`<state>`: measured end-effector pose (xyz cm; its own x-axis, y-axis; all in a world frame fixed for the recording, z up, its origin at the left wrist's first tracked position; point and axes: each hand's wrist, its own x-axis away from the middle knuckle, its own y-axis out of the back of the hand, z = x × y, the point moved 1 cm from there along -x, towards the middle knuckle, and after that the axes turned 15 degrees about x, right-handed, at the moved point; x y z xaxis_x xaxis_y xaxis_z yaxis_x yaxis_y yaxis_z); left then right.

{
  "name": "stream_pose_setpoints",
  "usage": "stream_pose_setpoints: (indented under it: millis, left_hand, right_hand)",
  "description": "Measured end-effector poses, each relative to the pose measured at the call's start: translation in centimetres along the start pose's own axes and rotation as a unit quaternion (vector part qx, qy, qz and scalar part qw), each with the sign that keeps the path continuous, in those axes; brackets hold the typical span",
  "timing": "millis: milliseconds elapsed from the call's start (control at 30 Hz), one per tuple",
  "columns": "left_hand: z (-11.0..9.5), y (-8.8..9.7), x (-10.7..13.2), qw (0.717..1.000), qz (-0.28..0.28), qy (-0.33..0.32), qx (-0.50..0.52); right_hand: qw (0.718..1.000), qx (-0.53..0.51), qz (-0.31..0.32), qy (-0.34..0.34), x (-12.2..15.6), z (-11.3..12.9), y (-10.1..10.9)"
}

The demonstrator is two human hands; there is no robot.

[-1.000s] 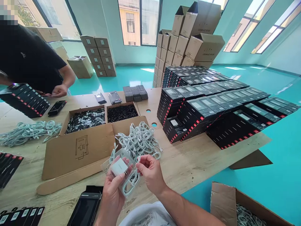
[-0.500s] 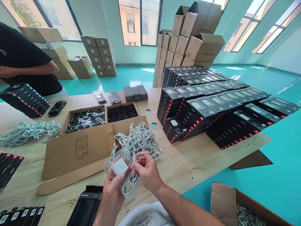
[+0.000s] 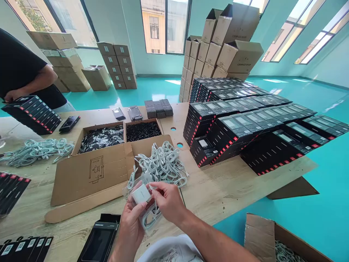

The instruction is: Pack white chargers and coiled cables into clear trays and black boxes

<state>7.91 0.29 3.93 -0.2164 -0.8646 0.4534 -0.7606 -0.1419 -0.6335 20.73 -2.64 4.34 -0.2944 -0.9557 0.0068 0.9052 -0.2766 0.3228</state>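
Note:
My left hand (image 3: 133, 220) is closed around a clear plastic tray (image 3: 145, 178), its thumb lying against the white charger (image 3: 141, 194) that sits in it. A coiled white cable (image 3: 150, 218) rests in the lower part of the tray. Close to the charger's right side, my right hand (image 3: 167, 202) pinches the cable's end; its fingertips partly hide the plug. Just behind the tray, a tangled pile of white cables (image 3: 163, 163) lies on a cardboard flap.
Stacked black retail boxes (image 3: 245, 123) fill the table's right side. Cartons of black-and-white pieces (image 3: 100, 138) and small black parts (image 3: 143, 131) stand behind the flap (image 3: 92, 178). An open black box (image 3: 99, 240) lies front left. A co-worker (image 3: 21, 69) stands far left.
My right hand has brought the cable end left and down, closer against the charger. The co-worker's hand has come to the stacked black boxes at the left.

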Motion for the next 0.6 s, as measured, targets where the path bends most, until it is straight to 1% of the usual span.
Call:
stream_pose_setpoints:
  millis: [67,100,167,200,267,333,400,433,467,500,533,600]
  left_hand:
    - [0.1,0.0,0.0,1.0,-0.001,0.009,-0.001]
    - [0.1,0.1,-0.1,1.0,-0.001,0.013,-0.002]
    - [0.2,0.4,-0.1,1.0,-0.001,0.019,-0.004]
    - [0.3,0.5,-0.1,1.0,-0.001,0.02,-0.004]
    - [0.4,0.9,0.0,1.0,-0.001,0.029,-0.002]
    - [0.6,1.1,0.0,0.999,0.001,0.039,0.0]
    - [0.9,1.2,0.1,0.999,0.002,0.046,-0.002]
    - [1.0,1.1,0.1,0.999,0.002,0.048,-0.004]
    - [1.1,1.1,0.1,0.999,0.002,0.051,-0.004]
    - [1.1,1.0,0.2,0.999,0.0,0.054,-0.003]
    - [1.1,1.0,0.3,0.998,-0.005,0.057,-0.001]
    - [0.8,0.8,0.6,0.998,-0.018,0.066,0.006]
  right_hand:
    - [1.0,0.004,0.021,-0.006,-0.2,0.0,0.0]
    - [0.999,0.029,0.023,-0.001,-0.2,0.1,0.1]
    - [0.991,0.126,0.017,0.033,-0.1,0.3,0.4]
    - [0.98,0.19,0.014,0.055,0.0,0.4,0.5]
    - [0.942,0.321,0.021,0.09,0.2,0.6,0.7]
    - [0.897,0.426,0.048,0.108,0.3,0.6,0.7]
    - [0.86,0.49,0.078,0.118,0.4,0.4,0.6]
    - [0.848,0.508,0.09,0.123,0.5,0.3,0.6]
    - [0.84,0.518,0.098,0.127,0.6,0.1,0.6]
    - [0.839,0.52,0.1,0.129,0.7,-0.1,0.7]
    - [0.842,0.514,0.095,0.128,0.9,-0.3,0.8]
    - [0.861,0.489,0.08,0.12,1.3,-0.6,1.2]
